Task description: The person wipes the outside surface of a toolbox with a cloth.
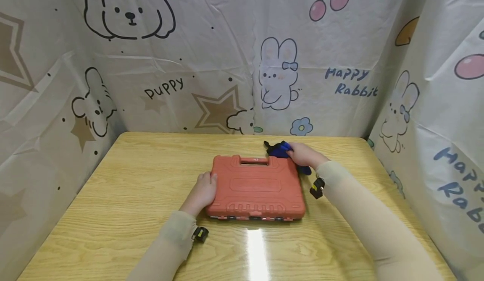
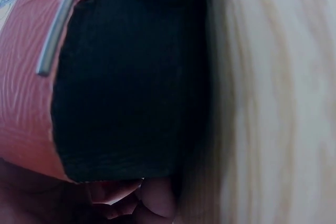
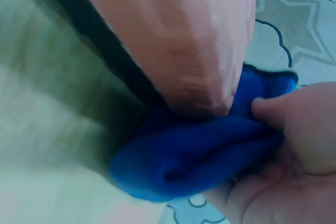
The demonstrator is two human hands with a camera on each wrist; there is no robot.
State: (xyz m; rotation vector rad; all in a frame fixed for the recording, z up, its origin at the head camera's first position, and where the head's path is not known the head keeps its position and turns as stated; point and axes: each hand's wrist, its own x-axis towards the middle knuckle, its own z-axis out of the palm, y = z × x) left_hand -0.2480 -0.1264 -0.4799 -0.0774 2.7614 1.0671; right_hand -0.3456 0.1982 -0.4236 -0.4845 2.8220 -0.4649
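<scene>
A red plastic carrying case with a built-in handle lies on the wooden table, handle toward the back wall. My left hand grips its left side; in the left wrist view, fingers curl at the edge of the dark lower half, and a metal pin shows along the seam. At the back right corner, my right hand holds a blue cloth with black edging. The right wrist view shows the cloth bunched against the case's corner, thumb on one side, other fingers partly hidden behind it.
The wooden table meets white printed sheets at the back and both sides. Small dark wrist cameras sit on both sleeves. A light reflection lies on the table in front of the case.
</scene>
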